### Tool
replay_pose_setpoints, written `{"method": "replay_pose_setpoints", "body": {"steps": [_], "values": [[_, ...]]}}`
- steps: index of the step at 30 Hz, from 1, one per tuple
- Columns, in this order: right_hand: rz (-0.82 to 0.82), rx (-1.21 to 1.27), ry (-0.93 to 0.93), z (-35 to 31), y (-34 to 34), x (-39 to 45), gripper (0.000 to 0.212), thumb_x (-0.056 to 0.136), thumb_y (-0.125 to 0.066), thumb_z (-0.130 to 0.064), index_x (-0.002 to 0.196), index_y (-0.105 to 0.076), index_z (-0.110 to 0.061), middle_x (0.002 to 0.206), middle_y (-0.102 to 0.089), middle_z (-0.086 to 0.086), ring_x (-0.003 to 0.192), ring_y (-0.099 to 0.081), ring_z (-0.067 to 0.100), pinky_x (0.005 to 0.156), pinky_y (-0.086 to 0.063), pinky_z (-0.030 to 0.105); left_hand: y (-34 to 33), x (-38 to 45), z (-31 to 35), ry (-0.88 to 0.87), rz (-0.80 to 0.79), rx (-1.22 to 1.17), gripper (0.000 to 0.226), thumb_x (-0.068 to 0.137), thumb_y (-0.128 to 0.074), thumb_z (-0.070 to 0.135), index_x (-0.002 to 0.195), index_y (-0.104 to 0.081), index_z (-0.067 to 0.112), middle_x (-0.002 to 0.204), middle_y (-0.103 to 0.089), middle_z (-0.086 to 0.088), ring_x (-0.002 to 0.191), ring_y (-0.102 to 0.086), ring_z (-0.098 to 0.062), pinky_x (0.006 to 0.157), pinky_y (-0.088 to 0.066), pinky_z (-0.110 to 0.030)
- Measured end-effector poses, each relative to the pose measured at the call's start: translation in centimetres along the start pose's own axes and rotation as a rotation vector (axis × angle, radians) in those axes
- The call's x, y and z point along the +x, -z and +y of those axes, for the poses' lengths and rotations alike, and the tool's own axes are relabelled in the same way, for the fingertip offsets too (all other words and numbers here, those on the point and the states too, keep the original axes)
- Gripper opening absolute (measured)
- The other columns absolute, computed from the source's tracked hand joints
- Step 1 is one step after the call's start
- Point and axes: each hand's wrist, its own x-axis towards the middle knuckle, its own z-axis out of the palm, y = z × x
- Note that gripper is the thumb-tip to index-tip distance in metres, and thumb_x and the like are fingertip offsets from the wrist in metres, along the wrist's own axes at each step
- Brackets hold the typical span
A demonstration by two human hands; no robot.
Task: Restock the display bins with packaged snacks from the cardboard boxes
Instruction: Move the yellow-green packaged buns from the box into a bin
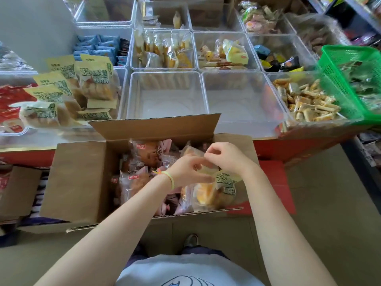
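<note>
at the left of the frame a heap of yellow-labelled bread packs (68, 89) lay piled in a bin on the tabletop (26, 139), just beside red packets (12, 106) at the far left edge. below them, in the lower left, a side flap of the open cardboard box (78, 180) hung outward. the box held brown and pink wrapped buns (144, 153) on its left half and more yellow-labelled packs on its right.

in the centre, the left hand (185, 170), with a pale green band at the wrist, reached into the box, its fingers curled around the edge of a yellow-labelled pack (214, 190). just to its right, the right hand (224, 155) had its thumb and fingers bent together over the clear top of the same pile; whether that grip truly pinched a wrapper could not be told.

above the box, mid-frame, stood two empty clear bins (167, 93), and further right a bin of small golden sticks (309, 102) and a green basket (354, 79).

the step looked to be the pick: gathering packs from the box. the next move would call for lifting them clear of the rear flap and setting them in the matching bin at the left or an empty one ahead.
</note>
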Motion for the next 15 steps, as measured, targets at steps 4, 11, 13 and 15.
{"method": "replay_pose_setpoints", "body": {"steps": [4, 11, 13, 15], "values": [[0.042, 0.028, -0.011, 1.4, -0.5, 0.3, 0.023, 0.097, -0.054, -0.031, 0.083, -0.068, -0.020, 0.081, -0.069, -0.003, 0.078, -0.064, 0.015, 0.069, -0.051, 0.031, -3.6, 1.6, 1.4, -0.072, 0.147, 0.261, 0.025, 0.083, -0.074, 0.033, 0.096, -0.075, 0.012, 0.108, -0.062, -0.005, 0.102, -0.054, -0.021, 0.090, -0.043, -0.029], [0.329, 0.091, 0.110, 0.7, 0.0, 1.0, 0.053, 0.099, -0.049, -0.052, 0.061, -0.045, -0.015, 0.054, -0.043, -0.006, 0.052, -0.042, 0.011, 0.054, -0.032, 0.028, 0.0, 0.2, 0.0, 0.142, 0.366, -0.549, 0.024, 0.095, -0.062, 0.019, 0.084, -0.067, -0.001, 0.075, -0.065, -0.004, 0.060, -0.059, -0.006, 0.055, -0.046, -0.016], [0.377, 0.143, 0.176, -0.7, 0.0, 1.4, 0.048, 0.095, -0.056, -0.054, 0.064, -0.055, -0.017, 0.054, -0.052, -0.009, 0.052, -0.048, 0.006, 0.052, -0.034, 0.019, 2.7, -0.9, -1.3, 0.137, 0.427, -0.876, 0.017, 0.098, -0.059, 0.018, 0.091, -0.067, 0.006, 0.085, -0.070, -0.009, 0.072, -0.067, -0.017, 0.062, -0.056, -0.028], [0.332, 0.320, 0.196, -2.5, -0.5, 1.9, 0.039, 0.092, -0.063, -0.051, 0.079, -0.066, -0.014, 0.064, -0.064, -0.008, 0.059, -0.059, 0.002, 0.059, -0.043, 0.013, 5.4, -1.7, -2.4, 0.120, 0.503, -1.014, 0.016, 0.099, -0.057, 0.021, 0.089, -0.065, 0.011, 0.089, -0.066, -0.013, 0.071, -0.065, -0.022, 0.061, -0.056, -0.031]]}}
